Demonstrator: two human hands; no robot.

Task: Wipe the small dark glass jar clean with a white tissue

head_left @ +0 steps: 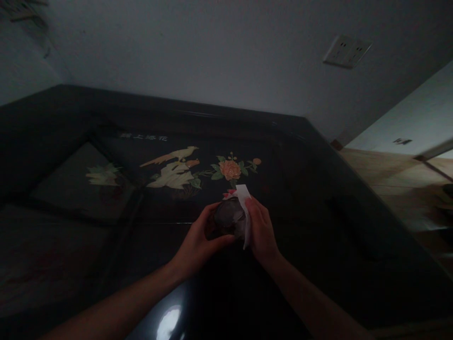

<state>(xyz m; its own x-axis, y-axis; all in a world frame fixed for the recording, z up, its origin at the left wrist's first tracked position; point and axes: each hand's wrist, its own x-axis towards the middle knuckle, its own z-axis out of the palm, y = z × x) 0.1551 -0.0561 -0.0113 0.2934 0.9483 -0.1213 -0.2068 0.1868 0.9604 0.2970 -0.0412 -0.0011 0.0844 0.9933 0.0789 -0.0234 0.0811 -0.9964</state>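
Observation:
My left hand (198, 243) is curled round a small dark rounded object (229, 218), holding it from the left and below. My right hand (261, 231) presses a white paper tissue (245, 208) against the object's right side, fingers closed on it. A bit of red shows at the object's top. Both hands hover over a glossy black lacquered cabinet top (318, 198). The dim light hides what the object is.
The black top bears an inlay of pale birds (175, 170) and an orange flower (230, 169). A grey wall behind carries a white socket plate (347, 51). Wooden floor (389, 174) shows to the right.

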